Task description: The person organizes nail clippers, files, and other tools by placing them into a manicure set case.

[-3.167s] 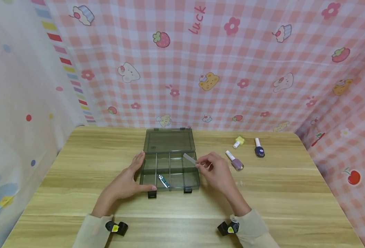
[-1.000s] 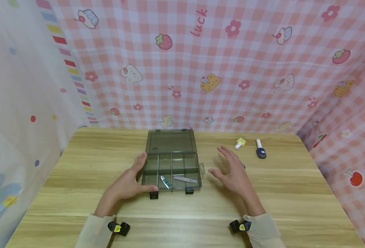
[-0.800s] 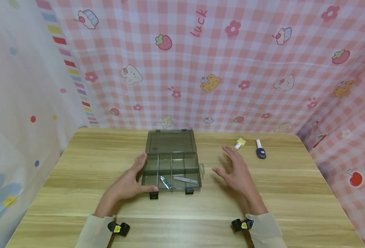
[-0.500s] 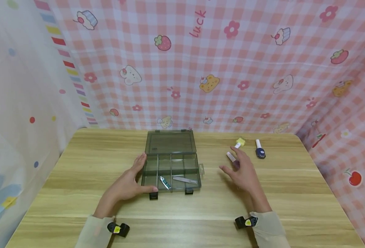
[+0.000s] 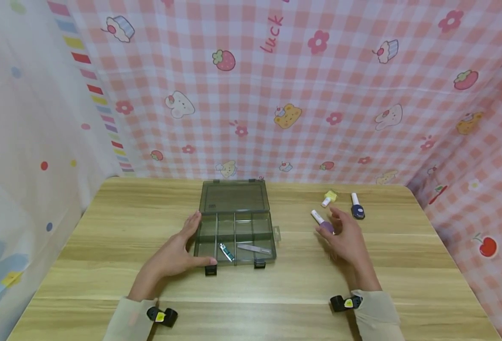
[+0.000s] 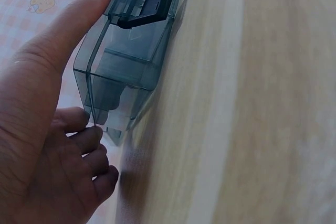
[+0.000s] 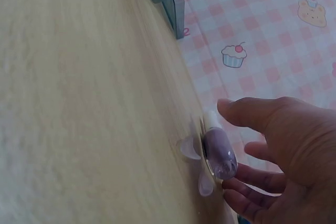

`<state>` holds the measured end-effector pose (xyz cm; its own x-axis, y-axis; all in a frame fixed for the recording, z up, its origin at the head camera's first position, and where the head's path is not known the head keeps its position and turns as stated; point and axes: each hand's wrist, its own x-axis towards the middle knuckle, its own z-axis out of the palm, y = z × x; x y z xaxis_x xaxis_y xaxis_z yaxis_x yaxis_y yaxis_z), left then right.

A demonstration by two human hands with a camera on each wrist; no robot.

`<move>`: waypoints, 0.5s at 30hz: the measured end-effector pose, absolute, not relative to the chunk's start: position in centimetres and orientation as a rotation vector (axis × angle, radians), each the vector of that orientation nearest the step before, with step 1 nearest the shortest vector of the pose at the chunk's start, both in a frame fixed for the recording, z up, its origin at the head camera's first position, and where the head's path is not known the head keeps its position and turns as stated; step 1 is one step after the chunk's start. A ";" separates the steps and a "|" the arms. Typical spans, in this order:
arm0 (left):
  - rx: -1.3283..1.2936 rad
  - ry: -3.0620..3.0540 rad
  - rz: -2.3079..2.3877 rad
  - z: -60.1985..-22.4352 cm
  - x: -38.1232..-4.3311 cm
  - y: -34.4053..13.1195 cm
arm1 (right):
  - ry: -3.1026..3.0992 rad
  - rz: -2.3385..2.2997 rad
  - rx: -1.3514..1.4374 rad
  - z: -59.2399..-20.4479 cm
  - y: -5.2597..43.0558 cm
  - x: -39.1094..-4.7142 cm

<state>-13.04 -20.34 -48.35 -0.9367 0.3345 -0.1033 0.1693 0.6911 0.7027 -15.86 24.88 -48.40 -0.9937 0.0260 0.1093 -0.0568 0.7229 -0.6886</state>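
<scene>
A smoky, see-through compartment box point(image 5: 244, 229) lies with its lid point(image 5: 234, 196) folded back. My left hand point(image 5: 176, 251) holds its left side, thumb at the front edge by a black latch point(image 6: 152, 4) and fingers bent against the side wall. Inside lie a green nail clipper point(image 5: 226, 252) and, in the compartment to its right, a pale nail file point(image 5: 254, 248). My right hand point(image 5: 346, 237) is over a purple nail polish bottle point(image 5: 326, 226) with a white cap. In the right wrist view, its thumb is apart from the bottle point(image 7: 219, 153) and the fingertips are right at its base.
Behind my right hand lie a yellow bottle point(image 5: 330, 195) with a white cap and a dark blue nail polish bottle point(image 5: 357, 211). Small clear pieces point(image 7: 190, 148) lie beside the purple bottle. A clear hanging tab point(image 5: 277, 233) sticks out from the box's right side. Patterned cloth point(image 5: 251, 94) hangs behind the table.
My right hand, which held the nail file over the box, let it go into a front compartment and moved right to the purple bottle. The left hand stayed on the box.
</scene>
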 end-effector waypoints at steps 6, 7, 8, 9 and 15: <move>0.406 2.683 1.072 -48.5 -13.0 -20.4 | -2.866 1.075 -0.014 -48.5 25.1 -15.8; 0.408 2.684 1.071 -48.5 -13.0 -20.4 | -2.870 1.073 -0.024 -48.5 25.1 -15.8; 0.412 2.684 1.070 -48.5 -13.0 -20.4 | -2.872 1.069 -0.032 -48.5 25.1 -15.8; 0.415 2.685 1.072 -48.5 -13.0 -20.4 | -2.873 1.067 -0.038 -48.5 25.1 -15.8; 0.420 2.692 1.068 -48.5 -13.1 -20.4 | -2.871 1.046 -0.049 -48.7 25.1 -15.8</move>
<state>-13.10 -20.42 -48.53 -0.9361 0.3392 -0.0932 0.1831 0.6960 0.6943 -15.75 25.07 -48.69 -0.9959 0.0589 0.0691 0.0007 0.7656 -0.6433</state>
